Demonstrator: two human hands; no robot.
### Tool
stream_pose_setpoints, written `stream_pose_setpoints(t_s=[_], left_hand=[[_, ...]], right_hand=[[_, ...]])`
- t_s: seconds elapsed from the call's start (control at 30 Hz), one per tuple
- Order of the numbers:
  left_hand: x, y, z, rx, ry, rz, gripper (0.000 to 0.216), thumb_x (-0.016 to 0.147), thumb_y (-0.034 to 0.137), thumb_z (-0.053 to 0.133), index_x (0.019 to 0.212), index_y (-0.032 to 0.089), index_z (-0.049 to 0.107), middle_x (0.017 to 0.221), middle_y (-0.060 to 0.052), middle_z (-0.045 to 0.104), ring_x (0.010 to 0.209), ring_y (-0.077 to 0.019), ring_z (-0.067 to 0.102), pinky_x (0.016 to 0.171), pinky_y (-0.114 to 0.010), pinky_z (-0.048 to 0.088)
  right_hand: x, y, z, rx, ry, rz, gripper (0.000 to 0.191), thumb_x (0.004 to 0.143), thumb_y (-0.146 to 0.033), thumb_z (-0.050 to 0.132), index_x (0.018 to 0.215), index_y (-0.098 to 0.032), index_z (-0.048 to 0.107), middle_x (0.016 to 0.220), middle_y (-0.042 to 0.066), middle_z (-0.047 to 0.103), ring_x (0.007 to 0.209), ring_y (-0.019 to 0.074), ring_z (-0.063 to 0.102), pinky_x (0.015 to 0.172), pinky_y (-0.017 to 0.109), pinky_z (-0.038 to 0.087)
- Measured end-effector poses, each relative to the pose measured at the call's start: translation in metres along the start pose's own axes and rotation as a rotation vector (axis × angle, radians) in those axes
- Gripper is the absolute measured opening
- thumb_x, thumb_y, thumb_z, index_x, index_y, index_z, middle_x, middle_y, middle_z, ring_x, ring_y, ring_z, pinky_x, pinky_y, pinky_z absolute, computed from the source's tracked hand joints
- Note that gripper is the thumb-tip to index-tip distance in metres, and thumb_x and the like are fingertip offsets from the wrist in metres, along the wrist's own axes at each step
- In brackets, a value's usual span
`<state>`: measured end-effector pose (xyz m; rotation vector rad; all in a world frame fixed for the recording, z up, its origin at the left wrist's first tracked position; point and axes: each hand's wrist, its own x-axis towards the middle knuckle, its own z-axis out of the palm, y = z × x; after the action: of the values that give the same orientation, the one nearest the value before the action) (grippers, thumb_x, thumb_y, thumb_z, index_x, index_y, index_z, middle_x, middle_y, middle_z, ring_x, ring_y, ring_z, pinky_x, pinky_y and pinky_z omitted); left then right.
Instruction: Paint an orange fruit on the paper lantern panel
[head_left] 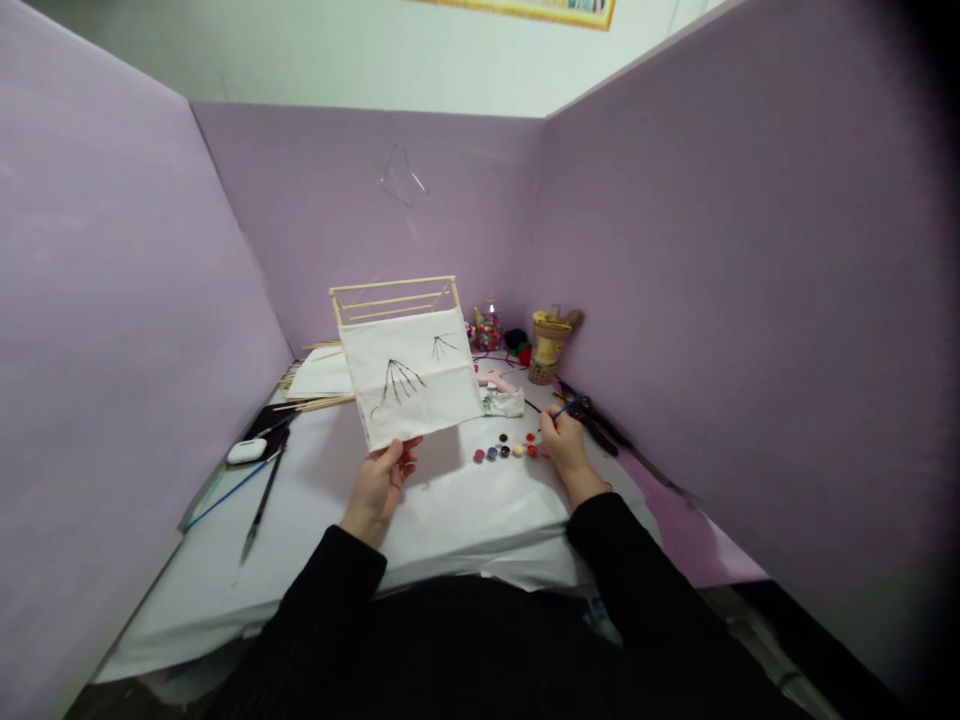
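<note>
My left hand (379, 482) is closed on the lower edge of a small wooden frame box (409, 375) covered in white paper, holding it up above the table. Thin black brush strokes are painted on the paper. My right hand (562, 440) is closed on a blue-handled paintbrush (568, 405), its tip down by a row of small paint pots (504, 449) in several colours. Both sleeves are black.
White paper (457, 510) covers the table inside purple partition walls (112, 380). At left lie brushes (259, 500), a white earbud case (246, 450) and wooden sticks (315, 402). At the back stand a bead jar (488, 328), a straw-coloured spool (549, 345) and dark tools (600, 425).
</note>
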<state>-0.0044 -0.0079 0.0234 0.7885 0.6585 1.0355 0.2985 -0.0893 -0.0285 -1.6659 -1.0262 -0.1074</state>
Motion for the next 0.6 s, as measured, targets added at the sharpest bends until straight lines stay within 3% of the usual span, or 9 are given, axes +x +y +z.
stream_pose_setpoints(t_s=[0.4,0.5,0.6], left_hand=[[-0.01,-0.019,0.004,0.078,0.048,0.056,0.037,0.058,0.041,0.081,0.08,0.012,0.07,0.083,-0.008,0.075,0.057,-0.0083,0.056,0.058,-0.022,0.045],[-0.012,-0.018,0.004,0.054,0.043,0.08,0.036,0.059,0.042,0.081,0.077,0.013,0.07,0.081,-0.008,0.074,0.057,-0.0085,0.056,0.059,-0.023,0.045],[-0.014,-0.02,0.004,0.032,0.031,0.115,0.036,0.059,0.044,0.08,0.074,0.013,0.07,0.078,-0.008,0.074,0.056,-0.0091,0.055,0.06,-0.025,0.046]], right_hand=[[-0.003,-0.007,-0.004,0.086,0.011,0.095,0.025,0.079,-0.037,0.048,0.06,-0.02,0.048,0.046,-0.005,0.04,0.044,0.0119,0.042,0.044,0.024,0.034],[-0.001,-0.01,-0.012,0.174,0.085,0.116,0.026,0.075,-0.039,0.052,0.059,-0.02,0.049,0.049,-0.004,0.044,0.047,0.0115,0.044,0.045,0.023,0.036],[0.002,-0.023,-0.024,0.307,0.224,0.129,0.025,0.08,-0.039,0.044,0.066,-0.019,0.05,0.056,-0.003,0.049,0.049,0.0107,0.047,0.047,0.023,0.037]])
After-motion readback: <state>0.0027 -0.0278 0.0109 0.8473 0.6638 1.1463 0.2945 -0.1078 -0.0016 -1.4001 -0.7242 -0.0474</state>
